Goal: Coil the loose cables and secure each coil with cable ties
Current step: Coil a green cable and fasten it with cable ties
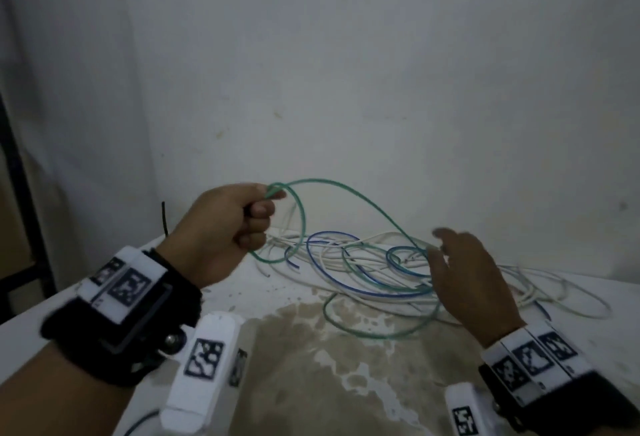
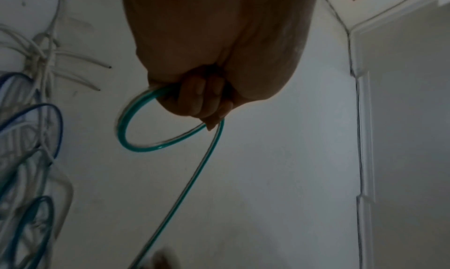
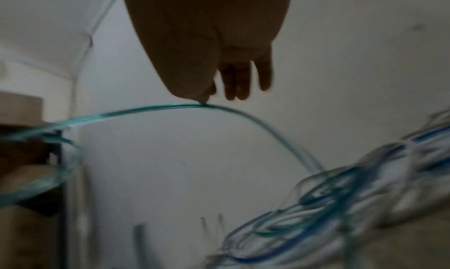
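Note:
My left hand [image 1: 239, 217] is raised over the table's far left and grips a loop of the green cable [image 1: 349, 193]; the left wrist view shows its fingers [image 2: 202, 100] curled round that green cable [image 2: 126, 130]. From there the cable arcs right and down into a tangle of blue [image 1: 332, 280], white [image 1: 381, 238] and green cables on the table. My right hand [image 1: 464, 269] hovers over the right side of the tangle with fingers spread and relaxed. In the blurred right wrist view its thumb tip [image 3: 202, 98] meets the green cable [image 3: 151, 108].
The white table [image 1: 571, 318] has a large brownish stain [image 1: 311, 349] in front of the tangle. A white wall stands close behind. More white cable [image 1: 540, 283] trails to the right. A dark frame [image 1: 20, 193] stands at the far left.

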Motion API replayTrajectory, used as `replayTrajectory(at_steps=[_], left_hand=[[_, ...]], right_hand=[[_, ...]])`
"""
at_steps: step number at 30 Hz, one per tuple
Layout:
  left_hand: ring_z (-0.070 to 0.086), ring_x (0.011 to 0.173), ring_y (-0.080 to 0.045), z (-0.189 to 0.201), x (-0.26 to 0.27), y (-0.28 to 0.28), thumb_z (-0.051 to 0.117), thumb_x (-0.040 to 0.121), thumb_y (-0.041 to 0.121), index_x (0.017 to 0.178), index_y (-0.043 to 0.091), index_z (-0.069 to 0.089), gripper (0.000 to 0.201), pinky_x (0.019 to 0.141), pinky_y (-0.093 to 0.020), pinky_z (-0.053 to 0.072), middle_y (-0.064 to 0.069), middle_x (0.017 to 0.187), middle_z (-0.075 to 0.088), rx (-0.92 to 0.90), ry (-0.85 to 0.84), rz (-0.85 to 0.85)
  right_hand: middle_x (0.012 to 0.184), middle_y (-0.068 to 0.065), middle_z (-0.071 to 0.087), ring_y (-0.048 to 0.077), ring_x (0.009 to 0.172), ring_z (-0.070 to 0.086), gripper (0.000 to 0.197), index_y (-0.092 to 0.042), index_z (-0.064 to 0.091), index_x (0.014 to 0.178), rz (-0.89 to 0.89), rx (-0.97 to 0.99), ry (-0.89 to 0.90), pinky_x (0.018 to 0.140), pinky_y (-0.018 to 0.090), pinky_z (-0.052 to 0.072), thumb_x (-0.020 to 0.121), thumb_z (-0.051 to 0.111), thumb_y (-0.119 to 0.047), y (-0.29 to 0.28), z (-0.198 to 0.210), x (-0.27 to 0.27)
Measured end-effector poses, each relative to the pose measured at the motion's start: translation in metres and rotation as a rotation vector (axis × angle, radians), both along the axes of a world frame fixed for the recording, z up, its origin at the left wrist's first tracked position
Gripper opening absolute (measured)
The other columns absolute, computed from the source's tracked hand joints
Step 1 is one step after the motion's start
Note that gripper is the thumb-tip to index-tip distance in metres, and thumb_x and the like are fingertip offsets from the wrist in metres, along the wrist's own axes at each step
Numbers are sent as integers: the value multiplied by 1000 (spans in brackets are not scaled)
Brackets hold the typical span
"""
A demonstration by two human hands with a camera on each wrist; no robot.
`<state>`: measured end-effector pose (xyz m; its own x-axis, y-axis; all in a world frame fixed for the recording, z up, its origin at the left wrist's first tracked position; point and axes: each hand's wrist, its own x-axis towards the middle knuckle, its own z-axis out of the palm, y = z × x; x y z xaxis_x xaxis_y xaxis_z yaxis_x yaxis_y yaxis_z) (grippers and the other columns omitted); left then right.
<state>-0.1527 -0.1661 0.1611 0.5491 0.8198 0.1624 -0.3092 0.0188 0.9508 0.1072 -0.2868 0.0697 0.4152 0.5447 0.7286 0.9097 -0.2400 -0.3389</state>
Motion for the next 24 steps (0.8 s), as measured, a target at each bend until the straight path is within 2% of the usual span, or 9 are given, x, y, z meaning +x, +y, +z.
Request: replayTrajectory(at_steps=[2, 4, 6, 8, 9, 12, 14, 21, 24], left_hand=[[20, 37, -4, -10, 10, -12, 33, 98, 8, 88, 2, 55, 24, 35, -16, 15, 4, 51, 33, 29, 58, -53], [21, 39, -6, -18, 18, -23, 33, 99, 9, 87, 4, 54, 25, 38, -18, 16, 3, 53, 36, 41, 94, -123], [23, 42, -8, -23, 23, -31, 33, 99, 10, 81, 6, 53, 27, 40, -19, 19, 2, 54, 38, 28, 98, -181], [28, 42, -10, -24, 26, -36, 33, 99, 10, 78, 8, 52, 28, 40, -20, 25, 0, 56, 42, 1, 84, -224], [32, 43, -11, -24, 26, -38, 35, 98, 11, 79, 7, 53, 27, 41, -21, 30, -2, 57, 46, -18, 74, -247], [48, 47, -14, -26, 29, -42, 40, 97, 13, 89, 5, 58, 21, 47, -24, 46, -5, 63, 57, -89, 37, -323], [53, 49, -15, -30, 31, -43, 40, 97, 14, 94, 5, 60, 23, 51, -25, 50, -6, 67, 61, -136, 21, -373], [32, 41, -9, -37, 46, -46, 42, 92, 19, 91, 6, 67, 28, 42, -21, 34, 0, 56, 44, -235, -74, -426], [28, 39, -8, -38, 48, -46, 43, 89, 24, 86, 5, 65, 30, 41, -21, 30, 2, 53, 37, -264, -122, -442]], right_hand=[[111, 15, 62, 25, 105, 52, 35, -4, 59, 121, 218, 238, -134, 94, 33, 39, 88, 49, -14, 4, 25, -37], [119, 10, 60, 21, 111, 51, 42, -10, 55, 128, 337, 195, -280, 99, 35, 36, 88, 48, -23, 7, 43, -68], [108, 7, 65, 25, 99, 61, 38, -13, 60, 123, 372, 94, -363, 88, 44, 48, 89, 48, -26, 10, 50, -82], [83, 8, 65, 28, 72, 62, 24, -9, 67, 106, 409, 100, -399, 63, 41, 53, 88, 51, -16, 12, 52, -81], [78, 9, 63, 28, 66, 60, 20, -7, 68, 101, 422, 120, -410, 57, 37, 52, 86, 55, -10, 11, 53, -80], [81, 10, 64, 24, 66, 60, 21, -4, 70, 101, 446, 160, -432, 59, 26, 47, 82, 60, -1, 7, 59, -79], [82, 10, 64, 23, 67, 61, 22, -3, 70, 102, 469, 183, -422, 59, 29, 49, 83, 60, -2, 6, 64, -78], [80, 9, 63, 24, 70, 61, 22, -7, 72, 102, 489, 211, -280, 63, 33, 49, 88, 56, -12, 17, 64, -61], [77, 4, 62, 17, 70, 58, 27, -8, 72, 103, 476, 206, -185, 67, 27, 44, 91, 52, -23, 22, 56, -50]])
